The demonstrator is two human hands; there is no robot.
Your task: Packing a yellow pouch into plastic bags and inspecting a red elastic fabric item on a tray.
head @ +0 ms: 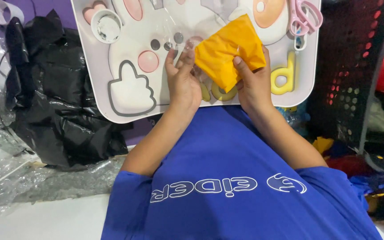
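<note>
From the head camera, you're looking straight down over your blue shirt (241, 178) at a white lap tray (95, 75) with a cartoon rabbit design. Your right hand (253, 84) is curled around the lower right corner of an orange packet (227, 51), thumb on top and fingers tucked underneath, so that hand has a firm pinch on it. Your left hand (182, 80) is half open, fingers stretched up along the packet's left edge; it touches or steadies a clear plastic wrap there, though I cannot tell whether it truly grips.

The orange packet sits tilted above the middle of the tray, lifted slightly off it. It looks soft and light, like folded cloth or sheet inside a glossy clear sleeve, so expect it to be slippery and floppy rather than stiff. My read: the corners and folded edges give the best hold, since the flat face would slide under your fingertips.

Around you: pink scissors (304, 18) lie at the tray's top right, a small white tape roll (106, 25) at its top left. A crumpled black plastic bag (63, 106) spreads to your left, and a dark perforated crate (352, 71) stands on your right.
</note>
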